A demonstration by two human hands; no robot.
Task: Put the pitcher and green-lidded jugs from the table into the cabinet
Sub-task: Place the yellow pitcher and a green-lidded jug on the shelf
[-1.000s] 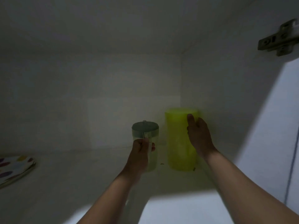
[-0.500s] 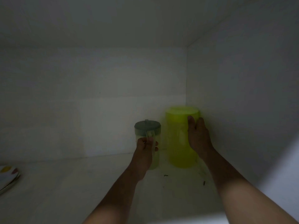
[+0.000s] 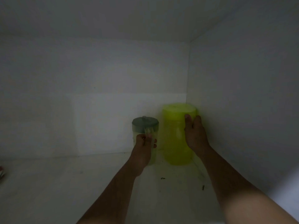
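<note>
Inside, cabinet (image 3: 97, 183): a dim white interior was seen, its shelf floor bearing both containers near the back right corner.
Pitcher (image 3: 174, 143): a tall yellow-green translucent vessel was stood upright on the shelf, close to the right wall and the rear panel.
Right hand (image 3: 195, 135): it was laid against the pitcher's right side, fingers extended upward and curved around the wall; the pitcher was held in a loose, partly open grasp.
Green-lidded jug (image 3: 145, 126): a shorter clear jug with a dull grey-green lid was stood upright just left of the pitcher; whether the two touched could not be told.
Left hand (image 3: 144, 143): it was wrapped round the jug's near side below the lid, fingers curled closed on the body.
Specks (image 3: 162, 178): a few small dark bits were scattered on the shelf in front of the pitcher.
Patterned item (image 3: 1, 172): a sliver of something with coloured markings was cut off at the left edge; its nature could not be told.
</note>
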